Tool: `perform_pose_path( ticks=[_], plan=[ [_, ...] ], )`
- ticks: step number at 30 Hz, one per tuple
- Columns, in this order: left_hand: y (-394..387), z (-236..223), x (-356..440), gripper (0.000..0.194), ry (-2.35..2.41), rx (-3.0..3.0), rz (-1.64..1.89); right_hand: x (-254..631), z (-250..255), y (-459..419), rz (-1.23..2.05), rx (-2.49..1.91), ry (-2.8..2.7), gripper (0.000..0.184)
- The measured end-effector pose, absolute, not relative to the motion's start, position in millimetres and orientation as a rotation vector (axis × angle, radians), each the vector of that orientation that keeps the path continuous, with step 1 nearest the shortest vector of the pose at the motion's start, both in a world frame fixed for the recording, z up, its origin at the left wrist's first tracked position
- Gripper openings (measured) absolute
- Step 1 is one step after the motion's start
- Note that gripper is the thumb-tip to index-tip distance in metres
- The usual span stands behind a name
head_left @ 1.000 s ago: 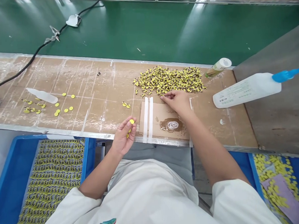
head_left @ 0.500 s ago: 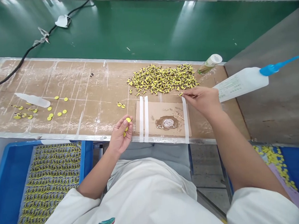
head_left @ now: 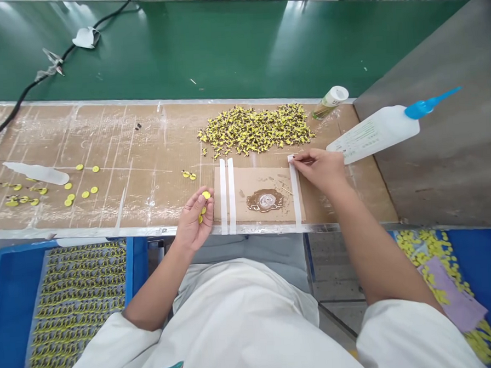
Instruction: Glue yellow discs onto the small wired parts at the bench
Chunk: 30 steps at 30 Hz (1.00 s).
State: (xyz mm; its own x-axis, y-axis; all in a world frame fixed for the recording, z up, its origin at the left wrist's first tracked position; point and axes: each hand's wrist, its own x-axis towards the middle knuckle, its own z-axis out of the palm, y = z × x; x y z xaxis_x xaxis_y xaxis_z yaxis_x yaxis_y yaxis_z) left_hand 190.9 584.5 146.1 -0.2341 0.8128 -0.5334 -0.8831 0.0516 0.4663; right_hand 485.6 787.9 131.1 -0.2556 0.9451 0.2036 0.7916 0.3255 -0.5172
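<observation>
My left hand (head_left: pixel 193 218) is curled at the bench's near edge, holding small yellow discs (head_left: pixel 205 196) at its fingertips. My right hand (head_left: pixel 319 169) rests on the right side of a cardboard pad (head_left: pixel 254 179), fingers pinched at the top end of a white tape strip (head_left: pixel 295 195); what they pinch is too small to name. A brown glue puddle (head_left: pixel 266 200) sits on the pad between my hands. A pile of small yellow-and-dark parts (head_left: pixel 256 129) lies just beyond the pad.
A white squeeze bottle with a blue nozzle (head_left: pixel 380 131) lies right of my right hand, a small capped tube (head_left: pixel 330 101) behind it. Loose yellow discs (head_left: pixel 80 192) and a clear tube (head_left: pixel 37 173) lie left. Blue trays (head_left: pixel 5 306) flank my lap. A green conveyor belt (head_left: pixel 222 48) runs behind.
My right hand moved from the pile's near edge rightward to the right tape strip on the pad. My left hand kept holding the discs. The view shifted slightly.
</observation>
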Motion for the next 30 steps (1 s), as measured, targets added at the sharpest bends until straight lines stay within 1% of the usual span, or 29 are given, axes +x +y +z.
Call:
perform_pose_path(
  ticks=[1, 4, 5, 8, 10, 12, 15, 20, 25, 30],
  plan=[
    [584.3, 146.0, 190.8, 0.018, 0.874, -0.1, 1.584, 486.0, 129.0, 787.3, 0.468, -1.551, -2.029, 0.021],
    [584.3, 146.2, 191.5, 0.02, 0.876, -0.081, 1.572, 488.6, 121.2, 785.8, 0.572, -1.536, -1.818, 0.038],
    [584.4, 146.2, 192.1, 0.021, 0.879, -0.075, 1.563, 489.7, 118.8, 785.1, 0.589, -1.532, -1.788, 0.039],
    [585.0, 145.4, 194.8, 0.023, 0.886, -0.048, 1.539, 490.6, 115.2, 778.4, 0.602, -1.541, -1.713, 0.034],
    [585.9, 143.6, 197.5, 0.024, 0.882, -0.024, 1.528, 486.9, 117.1, 766.2, 0.626, -1.485, -1.611, 0.036],
    [587.5, 141.1, 201.5, 0.024, 0.872, -0.005, 1.519, 478.8, 121.3, 745.6, 0.631, -1.392, -1.502, 0.038],
    [591.6, 138.1, 209.4, 0.024, 0.846, 0.026, 1.51, 460.8, 126.3, 703.9, 0.594, -1.307, -1.4, 0.035],
    [598.7, 138.3, 220.3, 0.028, 0.813, 0.101, 1.505, 435.3, 117.9, 650.7, 0.497, -1.215, -1.434, 0.017],
    [599.3, 136.8, 221.2, 0.026, 0.743, 0.159, 1.511, 428.8, 106.3, 642.2, 0.43, -1.247, -1.523, 0.016],
    [598.9, 133.6, 220.6, 0.023, 0.733, 0.166, 1.515, 428.7, 107.1, 643.8, 0.393, -1.28, -1.622, 0.018]
  ],
)
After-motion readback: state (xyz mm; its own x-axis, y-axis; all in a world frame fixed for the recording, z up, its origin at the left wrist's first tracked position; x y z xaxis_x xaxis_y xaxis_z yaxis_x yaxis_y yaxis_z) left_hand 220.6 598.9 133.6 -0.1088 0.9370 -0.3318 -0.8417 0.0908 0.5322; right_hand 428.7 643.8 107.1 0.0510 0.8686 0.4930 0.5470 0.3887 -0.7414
